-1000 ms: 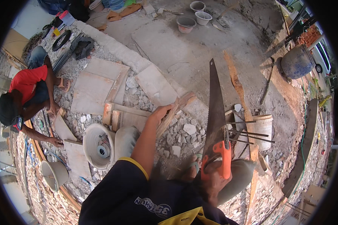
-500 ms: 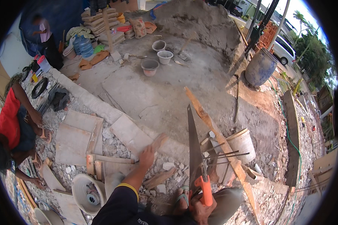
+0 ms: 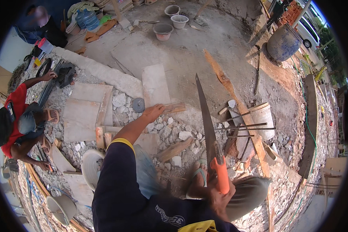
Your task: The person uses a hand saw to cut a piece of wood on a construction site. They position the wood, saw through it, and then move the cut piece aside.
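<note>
My right hand (image 3: 220,197) is closed around the orange handle of a handsaw (image 3: 208,116). Its long dark blade points up and away, with the teeth apart from any wood. Out in front, my left hand (image 3: 154,112) is closed on the near end of a short piece of wood (image 3: 175,107) at the concrete edge. A pale flat board (image 3: 156,84) lies just beyond that hand, its lower end by the wood; whether they are joined I cannot tell. A grey disc (image 3: 138,104) rests on the rubble left of the board.
A long rough plank (image 3: 236,96) slants past the saw, beside a white bucket (image 3: 262,123) and several metal rods (image 3: 243,127). A co-worker in a red shirt (image 3: 17,112) crouches at left near boards (image 3: 79,116). Buckets (image 3: 163,31) and a blue drum (image 3: 284,42) stand farther off.
My view has tilted down. The pale board has swung from a slant to nearly straight away from me, uncovering the grey disc. The co-worker's one arm now reaches out toward a dark bag.
</note>
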### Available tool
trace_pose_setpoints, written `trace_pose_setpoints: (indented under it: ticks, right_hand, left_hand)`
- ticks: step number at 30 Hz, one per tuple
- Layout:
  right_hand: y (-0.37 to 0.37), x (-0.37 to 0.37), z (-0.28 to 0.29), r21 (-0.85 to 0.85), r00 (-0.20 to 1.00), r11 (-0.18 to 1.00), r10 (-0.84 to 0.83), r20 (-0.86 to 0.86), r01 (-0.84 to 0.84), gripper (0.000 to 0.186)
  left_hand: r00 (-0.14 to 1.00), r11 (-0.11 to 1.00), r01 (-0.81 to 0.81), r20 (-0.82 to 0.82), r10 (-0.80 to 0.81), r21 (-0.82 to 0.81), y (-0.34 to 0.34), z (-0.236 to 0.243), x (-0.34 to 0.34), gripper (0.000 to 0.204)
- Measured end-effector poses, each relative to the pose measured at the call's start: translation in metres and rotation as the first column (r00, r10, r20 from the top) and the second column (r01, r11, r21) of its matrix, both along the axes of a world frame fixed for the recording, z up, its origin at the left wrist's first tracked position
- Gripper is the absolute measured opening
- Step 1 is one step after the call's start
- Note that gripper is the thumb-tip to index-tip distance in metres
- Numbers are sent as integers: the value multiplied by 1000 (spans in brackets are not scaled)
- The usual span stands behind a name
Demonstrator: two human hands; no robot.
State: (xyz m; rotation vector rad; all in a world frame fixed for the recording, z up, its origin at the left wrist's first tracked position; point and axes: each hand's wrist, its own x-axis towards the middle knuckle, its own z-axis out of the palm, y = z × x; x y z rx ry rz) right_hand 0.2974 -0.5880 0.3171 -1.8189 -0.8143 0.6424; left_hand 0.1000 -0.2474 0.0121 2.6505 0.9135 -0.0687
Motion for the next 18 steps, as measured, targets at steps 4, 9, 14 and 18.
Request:
trace_pose_setpoints:
  ticks: [4, 9, 14, 18]
  right_hand:
    - [2, 3, -9, 71, 988, 986, 155, -6, -154, 16]
    - [20, 1, -37, -157, 979, 969, 176, -103, -191, 13]
    - [44, -8, -76, -162, 972, 959, 221, -81, -232, 12]
    - [59, -16, -101, -138, 976, 970, 185, -112, -199, 13]
  left_hand:
    - [998, 998, -55, 31, 54, 37, -7, -4, 0, 57]
    - [910, 984, -174, 388, 145, 40, -10, -9, 10, 54]
    - [895, 937, -309, 284, 345, -165, -11, 5, 17, 48]
    - [937, 957, -292, 196, 288, -10, 0, 15, 27, 48]
